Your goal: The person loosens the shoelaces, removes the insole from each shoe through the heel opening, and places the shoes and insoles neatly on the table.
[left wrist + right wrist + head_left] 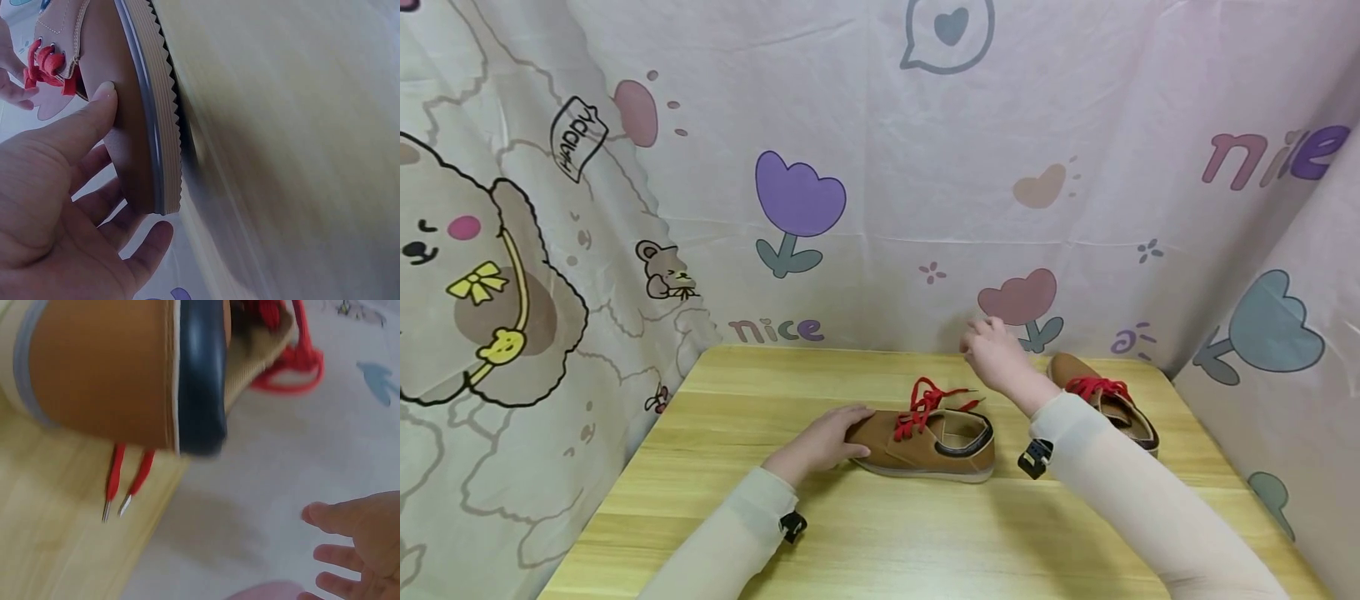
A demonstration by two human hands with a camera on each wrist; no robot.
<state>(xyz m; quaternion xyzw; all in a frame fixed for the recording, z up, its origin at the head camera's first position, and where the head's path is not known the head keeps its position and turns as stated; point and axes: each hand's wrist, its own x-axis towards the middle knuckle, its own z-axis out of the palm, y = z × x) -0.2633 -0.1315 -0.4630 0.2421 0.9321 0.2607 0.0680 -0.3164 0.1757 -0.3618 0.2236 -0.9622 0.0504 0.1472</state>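
A brown low shoe [917, 454] with a pale sole lies lengthwise on the table, toe pointing left. Its red laces [927, 402] are tied over the tongue, their tipped ends trailing toward the back. My left hand [823, 442] holds the toe; in the left wrist view the thumb [103, 103] presses the upper's near side while the fingers reach round the far side. Raised beyond the heel, my right hand [1000, 358] touches nothing, its fingers loosely bent. The right wrist view has the shoe's dark padded collar [201, 381] close up, with that hand apart from it.
A second brown shoe [1071, 371] with red laces stands at the right back of the wooden table [865, 533], partly behind the right forearm. A printed curtain [887, 167] hangs along the back and both sides. Black wrist cameras sit on both sleeves.
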